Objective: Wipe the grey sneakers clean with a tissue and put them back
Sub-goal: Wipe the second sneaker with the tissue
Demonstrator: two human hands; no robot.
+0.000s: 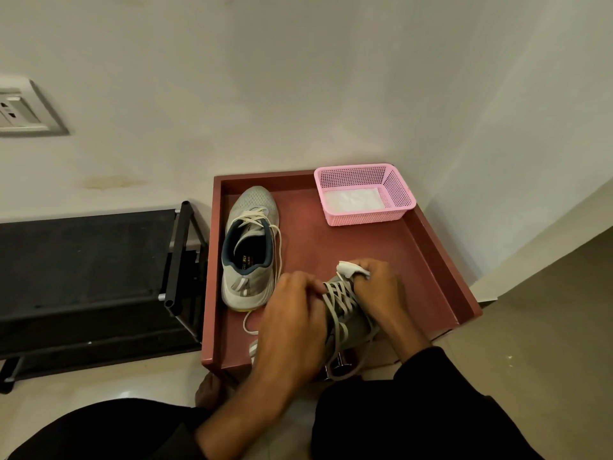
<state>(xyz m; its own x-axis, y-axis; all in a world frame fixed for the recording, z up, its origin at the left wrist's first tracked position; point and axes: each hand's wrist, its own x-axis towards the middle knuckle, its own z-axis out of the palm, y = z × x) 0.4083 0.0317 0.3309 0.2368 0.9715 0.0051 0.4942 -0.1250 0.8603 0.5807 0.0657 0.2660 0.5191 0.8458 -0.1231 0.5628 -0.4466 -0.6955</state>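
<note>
1. Right hand (pixel 376 287) curls its fingers round a crumpled white tissue (pixel 351 269), pinching it against the toe end of the held sneaker (pixel 346 313); a tuft of tissue sticks out above the knuckles.
2. Left hand (pixel 292 327) grips the same sneaker from its other side, fingers bent over the lacing.
3. Between the two hands the held sneaker shows grey fabric and flat off-white laces criss-crossed up its tongue; it sits at the near edge of the tray (pixel 441 257), partly hidden by the hands.
4. On the tray's far-left part lies the second sneaker (pixel 248 250), well apart from the hands: grey mesh toe, dark blue collar, pale stripes at the heel, loose laces trailing onto the tray floor.
5. Reddish-brown and smooth, the tray is square with low raised walls.
6. In the tray's far-right corner stands a pink basket (pixel 396 190) of perforated plastic holding flat white tissues (pixel 353 199).
7. Left of the tray stands a black rack (pixel 179 257) with tubular posts.
</note>
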